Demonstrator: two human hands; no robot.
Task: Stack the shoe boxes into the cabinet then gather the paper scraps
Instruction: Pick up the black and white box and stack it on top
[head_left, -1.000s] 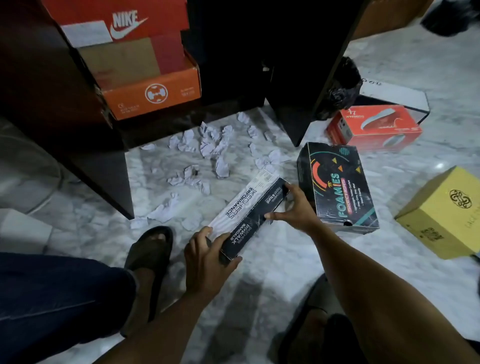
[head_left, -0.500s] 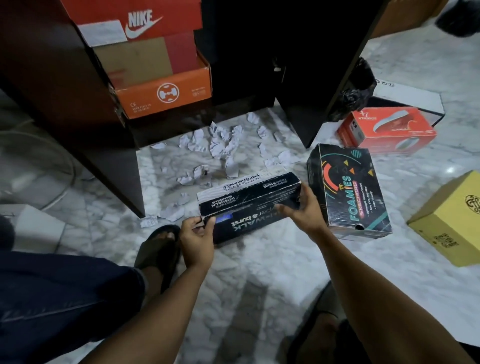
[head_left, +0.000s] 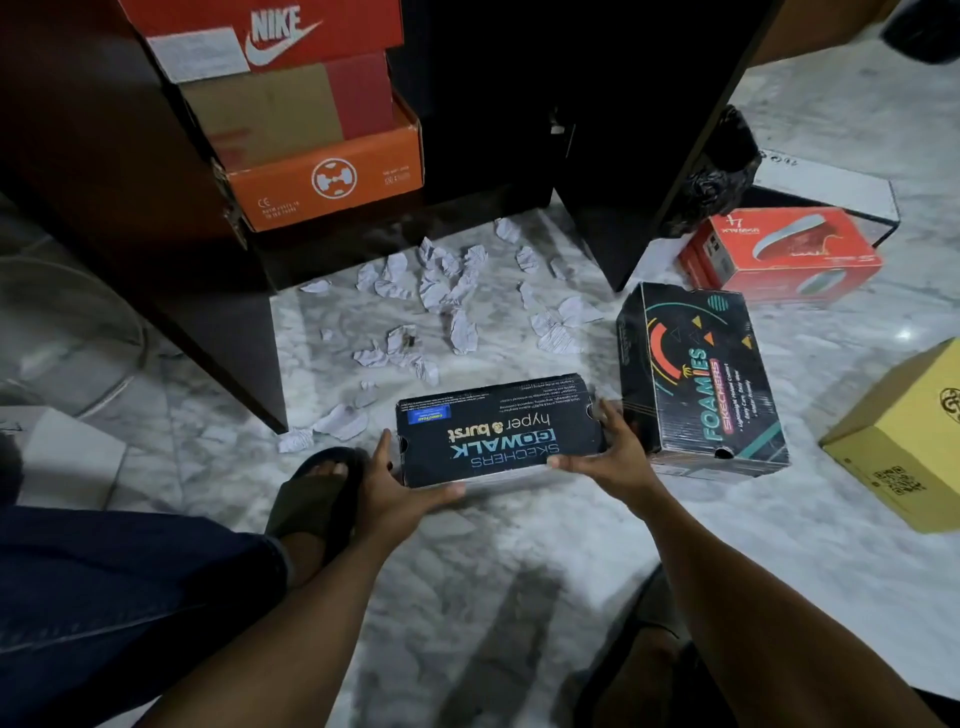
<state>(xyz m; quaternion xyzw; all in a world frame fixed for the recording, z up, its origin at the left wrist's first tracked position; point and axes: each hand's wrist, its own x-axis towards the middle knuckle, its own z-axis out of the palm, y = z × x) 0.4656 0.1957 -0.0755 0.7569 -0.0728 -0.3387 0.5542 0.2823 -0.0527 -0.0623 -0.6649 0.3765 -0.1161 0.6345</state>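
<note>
I hold a black Skechers GoWalk shoe box (head_left: 498, 431) level above the marble floor, its printed lid facing me upside down. My left hand (head_left: 395, 483) grips its left end and my right hand (head_left: 618, 452) grips its right end. The dark cabinet (head_left: 171, 218) stands open at the upper left, with a red Nike box (head_left: 270, 31), a brown box (head_left: 291, 109) and an orange box (head_left: 327, 182) stacked inside. Several crumpled paper scraps (head_left: 447, 291) lie on the floor in front of it.
A black Foamies box (head_left: 696, 374), a red box (head_left: 779, 254), a white-edged box (head_left: 826, 192) and a yellow box (head_left: 909, 441) sit on the floor at right. A black plastic bag (head_left: 717, 166) leans by the cabinet door. My sandalled foot (head_left: 317, 493) is near the left hand.
The GoWalk box has turned from standing on its edge to lying flat with its lid up. Both hands shifted to its two ends and lifted it slightly toward me.
</note>
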